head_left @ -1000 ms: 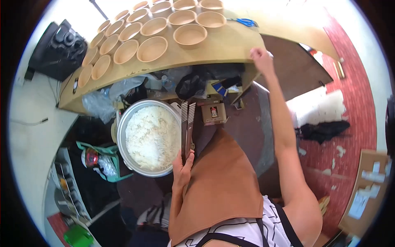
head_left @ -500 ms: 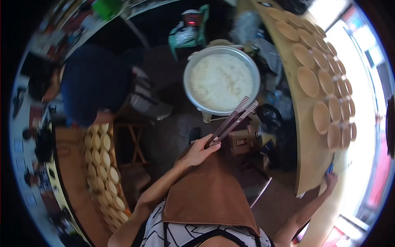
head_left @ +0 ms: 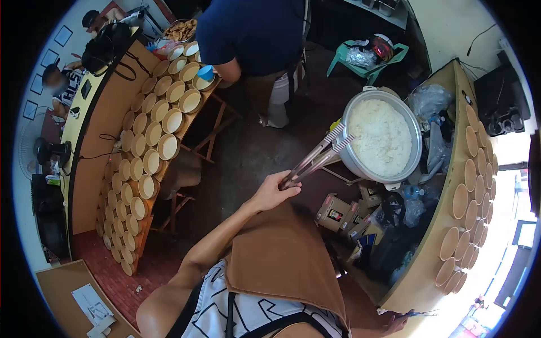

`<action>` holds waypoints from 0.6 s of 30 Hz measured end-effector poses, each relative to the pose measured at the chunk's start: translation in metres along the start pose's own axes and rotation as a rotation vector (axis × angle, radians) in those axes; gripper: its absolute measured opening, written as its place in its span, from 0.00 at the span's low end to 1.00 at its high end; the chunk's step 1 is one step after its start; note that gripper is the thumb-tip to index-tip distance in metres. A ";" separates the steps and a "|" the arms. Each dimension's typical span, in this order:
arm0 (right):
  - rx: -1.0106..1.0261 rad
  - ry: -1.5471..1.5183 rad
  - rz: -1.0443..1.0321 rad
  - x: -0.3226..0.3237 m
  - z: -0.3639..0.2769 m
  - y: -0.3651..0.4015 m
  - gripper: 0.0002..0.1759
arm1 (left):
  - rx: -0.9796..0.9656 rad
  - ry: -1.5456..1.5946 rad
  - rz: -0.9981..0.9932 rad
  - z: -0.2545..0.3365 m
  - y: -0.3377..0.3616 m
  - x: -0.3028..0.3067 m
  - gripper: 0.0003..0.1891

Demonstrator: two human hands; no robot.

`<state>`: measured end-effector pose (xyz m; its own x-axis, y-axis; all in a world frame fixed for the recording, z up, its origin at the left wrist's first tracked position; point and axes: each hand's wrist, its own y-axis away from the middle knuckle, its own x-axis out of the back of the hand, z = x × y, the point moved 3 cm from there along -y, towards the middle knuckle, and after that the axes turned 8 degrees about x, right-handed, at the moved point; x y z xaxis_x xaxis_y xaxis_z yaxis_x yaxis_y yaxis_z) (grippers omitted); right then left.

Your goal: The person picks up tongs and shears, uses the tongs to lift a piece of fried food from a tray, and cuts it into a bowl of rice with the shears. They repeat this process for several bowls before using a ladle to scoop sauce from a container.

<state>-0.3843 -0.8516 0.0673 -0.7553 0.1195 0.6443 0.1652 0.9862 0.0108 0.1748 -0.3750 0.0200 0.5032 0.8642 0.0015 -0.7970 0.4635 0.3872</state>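
My left hand [head_left: 274,192] is closed round the handle end of metal tongs [head_left: 316,158], out in front of the brown apron. The tongs' ribbed tips are apart and overlap the near rim of a large metal pot [head_left: 347,156]. White cooked rice [head_left: 383,135] fills that pot. Low at the right edge, my right hand [head_left: 397,323] is dim and partly hidden beside the corner of a wooden counter [head_left: 403,293]. Right by its fingers lies a thin dark tool [head_left: 418,313] with a bluish handle; whether the hand grips it I cannot tell.
Rows of brown paper bowls [head_left: 152,133] cover the left table; more bowls [head_left: 449,242] stand on the right counter. A person in a dark blue shirt [head_left: 251,34] stands at the left table, near a blue cup [head_left: 206,72]. Cardboard boxes [head_left: 333,213] lie below the pot.
My view has swung left, bringing more of the bowl table into sight. The tongs stay in my left hand. My right hand now appears lower and nearer my body.
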 end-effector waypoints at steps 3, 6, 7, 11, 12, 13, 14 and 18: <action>0.262 -0.373 0.034 -0.018 -0.027 0.043 0.32 | 0.014 0.037 0.019 -0.004 0.008 0.028 0.09; 0.236 -0.594 0.119 -0.048 -0.048 0.055 0.22 | -0.019 0.018 0.041 -0.007 0.013 0.055 0.09; 0.234 -0.601 0.132 -0.055 -0.057 0.068 0.22 | -0.032 0.037 0.036 -0.010 0.014 0.063 0.09; 0.299 -0.782 -0.150 -0.098 -0.084 0.093 0.24 | -0.077 0.067 -0.001 -0.020 0.006 0.090 0.09; 0.303 -0.787 -0.203 -0.109 -0.084 0.095 0.25 | -0.071 0.071 -0.011 -0.018 0.004 0.096 0.09; 0.321 -0.677 -0.198 -0.119 -0.086 0.096 0.26 | -0.020 0.024 -0.027 -0.014 0.000 0.102 0.11; 0.334 -0.568 -0.192 -0.130 -0.092 0.100 0.26 | 0.030 -0.025 -0.044 -0.012 -0.005 0.105 0.13; 0.264 -0.816 -0.154 -0.168 -0.159 0.163 0.24 | 0.103 0.035 -0.115 -0.016 -0.042 0.100 0.09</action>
<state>-0.1298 -0.7293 0.0820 -0.9924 -0.0725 -0.0995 -0.0525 0.9804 -0.1900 0.2538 -0.3046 -0.0112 0.5759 0.8136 -0.0801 -0.6954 0.5390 0.4752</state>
